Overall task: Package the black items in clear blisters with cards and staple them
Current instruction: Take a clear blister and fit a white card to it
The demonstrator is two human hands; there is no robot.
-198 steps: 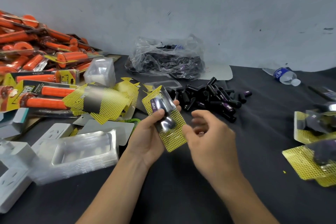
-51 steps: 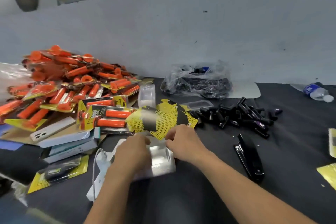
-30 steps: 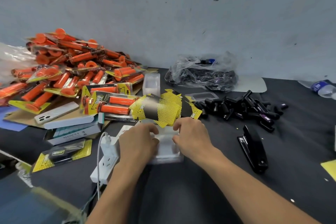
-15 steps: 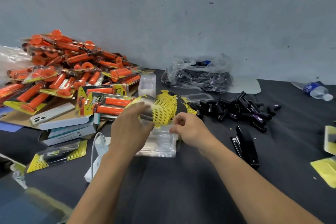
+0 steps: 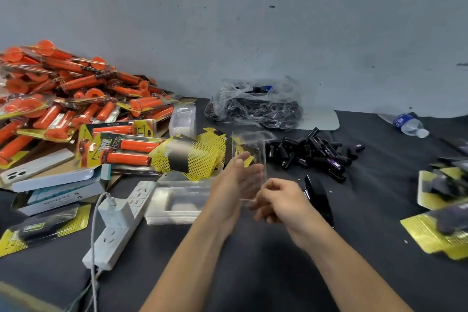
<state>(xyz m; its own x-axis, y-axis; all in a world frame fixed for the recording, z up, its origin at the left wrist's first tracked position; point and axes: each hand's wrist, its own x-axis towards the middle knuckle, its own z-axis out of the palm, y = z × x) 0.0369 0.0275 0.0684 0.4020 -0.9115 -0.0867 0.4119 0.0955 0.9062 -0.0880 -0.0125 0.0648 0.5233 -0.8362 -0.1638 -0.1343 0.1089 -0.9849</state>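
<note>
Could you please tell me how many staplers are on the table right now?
1. The black stapler lies on the dark table just right of the right hand, which pinches a clear blister. Others could be hidden under the clutter.

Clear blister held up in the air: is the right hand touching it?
Touching. The head view shows the right hand pinching the lower edge of the clear blister.

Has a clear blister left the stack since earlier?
Yes: it rose; the right hand holds the clear blister above and right of the blister stack.
</note>
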